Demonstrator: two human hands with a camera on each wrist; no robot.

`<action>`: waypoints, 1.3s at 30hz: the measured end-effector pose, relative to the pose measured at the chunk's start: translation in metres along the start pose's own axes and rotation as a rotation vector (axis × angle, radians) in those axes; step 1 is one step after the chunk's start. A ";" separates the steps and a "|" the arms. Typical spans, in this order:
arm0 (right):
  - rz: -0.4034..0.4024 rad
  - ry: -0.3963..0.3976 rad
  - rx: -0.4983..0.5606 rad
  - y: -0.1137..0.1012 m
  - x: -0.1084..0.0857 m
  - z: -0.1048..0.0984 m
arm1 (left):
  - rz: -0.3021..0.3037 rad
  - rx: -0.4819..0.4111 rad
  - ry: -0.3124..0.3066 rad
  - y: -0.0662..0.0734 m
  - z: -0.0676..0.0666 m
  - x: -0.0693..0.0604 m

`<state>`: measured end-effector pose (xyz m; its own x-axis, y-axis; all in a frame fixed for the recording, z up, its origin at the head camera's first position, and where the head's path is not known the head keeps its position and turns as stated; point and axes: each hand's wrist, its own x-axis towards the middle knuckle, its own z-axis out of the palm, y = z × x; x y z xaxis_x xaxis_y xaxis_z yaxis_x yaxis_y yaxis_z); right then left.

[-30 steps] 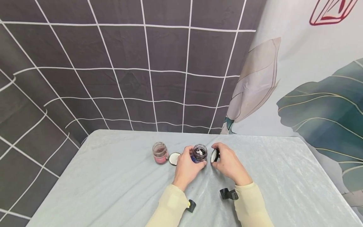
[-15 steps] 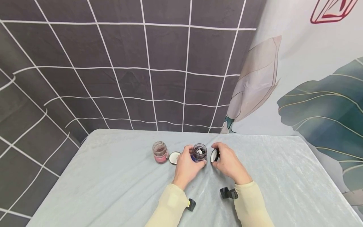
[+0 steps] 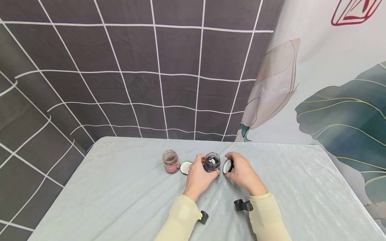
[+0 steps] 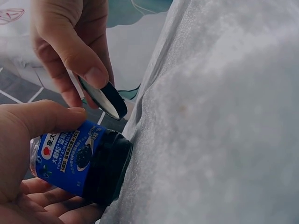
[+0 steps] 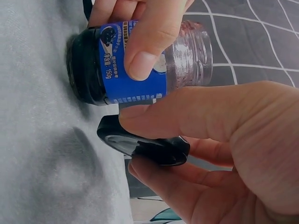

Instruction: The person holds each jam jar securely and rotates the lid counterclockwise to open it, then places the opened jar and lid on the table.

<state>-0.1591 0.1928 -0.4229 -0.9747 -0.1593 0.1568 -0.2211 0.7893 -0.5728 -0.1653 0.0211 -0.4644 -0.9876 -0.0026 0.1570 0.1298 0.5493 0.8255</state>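
A glass jar of blueberry jam (image 3: 212,161) with a blue label stands uncovered on the cloth, dark inside with white spots of glare or content. My left hand (image 3: 199,176) grips it around the side, thumb at the front. In the left wrist view the label (image 4: 70,151) reads "chunky blueberry". Just right of the jar, my right hand (image 3: 245,174) pinches a black jar lid (image 3: 228,165) by its edge, tilted up with its white inner face toward the jar. The right wrist view shows the lid (image 5: 140,142) between thumb and fingers, apart from the jar.
Left of the left hand, a second uncovered jar (image 3: 171,162) holds something pink-red. Beside it a lid (image 3: 185,168) lies with its white inside up, partly hidden by the hand. A pale cloth (image 3: 120,187) covers the table, and a dark gridded curtain (image 3: 178,53) hangs behind.
The lid in my right hand has turned slightly, showing more of its white inside. Otherwise both hands and the jars stay in place.
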 end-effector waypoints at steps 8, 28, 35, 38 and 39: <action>0.034 -0.023 0.011 0.002 0.001 0.002 | 0.006 -0.001 -0.004 0.000 0.000 0.000; 0.038 -0.031 0.025 0.009 0.002 0.010 | 0.010 0.002 0.001 -0.002 0.000 0.000; 0.060 -0.046 0.014 0.009 0.002 0.010 | 0.008 0.000 -0.005 0.000 0.000 0.000; 0.067 -0.058 0.001 0.010 0.002 0.010 | 0.006 0.002 -0.005 0.000 0.000 0.000; 0.071 -0.063 -0.003 0.009 0.002 0.010 | 0.005 0.002 -0.005 0.000 0.000 0.000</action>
<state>-0.1639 0.1939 -0.4360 -0.9881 -0.1399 0.0645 -0.1512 0.8020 -0.5779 -0.1653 0.0208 -0.4643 -0.9874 0.0044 0.1579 0.1342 0.5512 0.8235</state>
